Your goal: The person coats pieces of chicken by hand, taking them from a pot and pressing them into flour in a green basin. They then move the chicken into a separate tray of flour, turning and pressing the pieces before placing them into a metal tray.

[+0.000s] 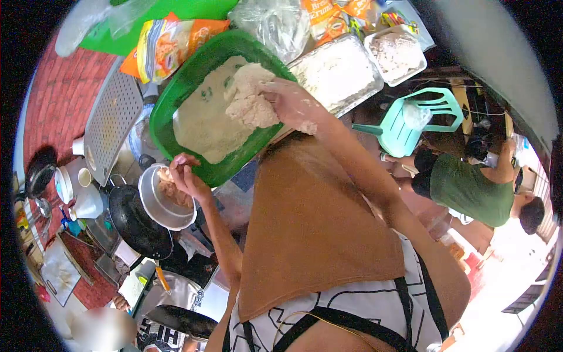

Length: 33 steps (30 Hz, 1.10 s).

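My right hand point(293, 105), dusted with flour, grips a large piece of flour-coated meat point(251, 97). It holds the piece over a green plastic basin point(161, 126). A bed of pale flour or crumb coating point(205, 126) covers the basin's bottom. My left hand point(189, 179) is at the basin's near left corner, above the edge of a metal pot point(143, 193). Its fingers are bent and apart, with nothing visible in them. Raw pinkish meat pieces point(179, 193) lie in the pot, partly hidden by that hand.
Behind the basin lie an orange-and-yellow packet point(176, 47) and a clear plastic bag point(272, 26). Right of it stand a foil tray of white coating point(337, 73) and a smaller tray of coated pieces point(399, 56). A black wok point(138, 226) is at left; a person point(475, 190) is at right.
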### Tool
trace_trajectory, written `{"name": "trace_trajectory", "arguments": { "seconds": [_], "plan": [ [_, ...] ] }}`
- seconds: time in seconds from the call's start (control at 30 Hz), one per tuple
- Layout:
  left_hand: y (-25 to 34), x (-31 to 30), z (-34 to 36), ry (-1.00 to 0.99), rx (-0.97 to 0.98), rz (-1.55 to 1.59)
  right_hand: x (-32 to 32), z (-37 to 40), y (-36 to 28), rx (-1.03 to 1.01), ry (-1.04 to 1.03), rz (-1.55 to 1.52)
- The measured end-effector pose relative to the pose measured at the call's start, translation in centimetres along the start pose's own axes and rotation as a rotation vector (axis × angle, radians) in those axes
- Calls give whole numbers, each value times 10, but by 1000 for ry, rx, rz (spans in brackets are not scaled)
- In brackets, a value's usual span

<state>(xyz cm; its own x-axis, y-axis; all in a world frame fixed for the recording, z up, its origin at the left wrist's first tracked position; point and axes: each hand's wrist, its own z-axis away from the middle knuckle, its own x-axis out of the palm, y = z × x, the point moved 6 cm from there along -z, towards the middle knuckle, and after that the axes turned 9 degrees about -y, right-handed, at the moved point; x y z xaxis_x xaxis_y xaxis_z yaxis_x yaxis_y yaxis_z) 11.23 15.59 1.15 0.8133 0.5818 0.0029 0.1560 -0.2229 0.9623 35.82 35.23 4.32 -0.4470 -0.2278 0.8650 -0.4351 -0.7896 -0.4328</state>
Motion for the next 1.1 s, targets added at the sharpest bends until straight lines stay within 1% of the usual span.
{"name": "trace_trajectory", "arguments": {
  "seconds": [0.07, 0.13, 0.2, 0.23, 0.27, 0.3, 0.33, 0.37, 0.4, 0.43, 0.47, 0.5, 0.53, 0.57, 0.6, 0.63, 0.7, 0.77, 0.8, 0.83, 0.87, 0.9, 0.93, 0.97, 1.0, 1.03, 1.07, 1.1],
  "plan": [
    [2, 3, 1, 25, -11, -5, -5, 18, -24, -28, -33, -25],
    [-1, 1, 3, 16, -19, -32, -15, 46, -66, -223, 55, 215],
    [-5, -2, 2, -2, -14, -72, -73, 69, -101, -349, 266, 385],
    [-6, 0, 3, 0, -22, -71, -79, 81, -122, -409, 248, 340],
    [-4, 2, 3, 19, -17, -50, -116, 98, -143, -356, 337, 610],
    [-2, 3, 2, 38, -11, -31, -123, 111, -166, -351, 440, 220],
    [4, 7, -1, -6, 25, -83, -160, 121, -193, -389, 385, 177],
    [3, 3, 0, 2, 27, -85, -176, 142, -224, -613, 246, 924],
    [0, 0, 0, -8, 20, -117, -190, 154, -245, -639, 192, 518],
    [-2, 0, 1, -17, 11, -149, -240, 178, -285, -603, 289, 824],
    [4, 7, -1, -15, 19, -125, -212, 185, -304, -577, 703, 481],
    [3, 7, -1, -5, 22, -132, -207, 195, -330, -603, 708, 791],
    [0, 4, 0, 5, -7, -135, -294, 208, -367, -683, 394, 516],
    [-2, 2, 2, 15, -39, -137, -333, 227, -401, -723, 313, 629],
    [-2, 1, 3, 26, -40, -143, -300, 232, -407, -739, 581, 594],
    [-1, 2, 2, 27, -35, -176, -326, 245, -435, -734, 684, 989],
    [2, 3, 0, 49, -31, -221, -306, 248, -438, -720, 898, 1077],
    [2, 3, -1, 43, -35, -295, -305, 237, -426, -686, 842, 1131],
    [6, 6, -1, 56, -30, -366, -312, 216, -417, -663, 796, 1181],
    [4, 6, -1, 74, -49, -321, -387, 209, -435, -637, 764, 1535],
    [7, 8, -2, 122, -63, -281, -403, 195, -420, -506, 779, 1826],
    [9, 8, -2, 114, -116, -358, -408, 174, -403, -425, 606, 2067],
    [3, 6, -2, 145, -95, -284, -385, 161, -378, -502, 411, 2566],
    [2, 8, -3, 161, -132, -242, -458, 162, -390, -110, 881, 2398],
    [-1, 3, -2, 130, -150, -324, -436, 152, -377, 53, 881, 2268],
    [-1, 4, -1, 100, -134, -276, -445, 154, -376, -58, 882, 2408],
    [8, 9, -3, 110, -122, -260, -449, 156, -373, -23, 892, 2560],
    [1, 5, -1, 86, -136, -214, -367, 144, -350, -377, 811, 2689]
  ]
}}
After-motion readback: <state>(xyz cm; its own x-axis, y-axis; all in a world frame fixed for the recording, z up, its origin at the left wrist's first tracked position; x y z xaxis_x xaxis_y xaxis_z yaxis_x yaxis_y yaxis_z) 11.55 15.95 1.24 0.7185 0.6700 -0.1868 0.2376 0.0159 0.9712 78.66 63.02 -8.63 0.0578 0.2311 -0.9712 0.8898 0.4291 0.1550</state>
